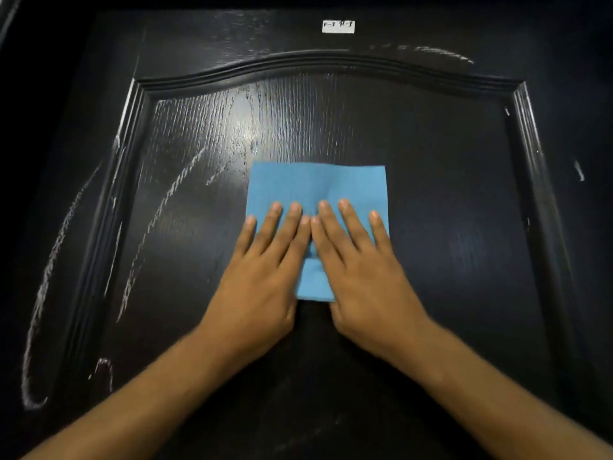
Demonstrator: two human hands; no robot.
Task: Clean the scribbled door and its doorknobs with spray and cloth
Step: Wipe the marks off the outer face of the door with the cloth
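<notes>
Both hands flat on the blue cloth (pixel 316 187), left hand (pixel 262 277) and right hand (pixel 365 277) side by side, straight fingers (pixel 351 224) slightly spread over its lower half, cloth pressed against the black door (pixel 447 210) panel, white chalk scribbles (pixel 159 214) streaking left

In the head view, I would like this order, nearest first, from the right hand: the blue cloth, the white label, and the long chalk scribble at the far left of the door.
1. Blue cloth: directly under the right hand, touching it.
2. White label: top of the door, above the hand.
3. Long chalk scribble: far left edge, beyond the left hand.
</notes>
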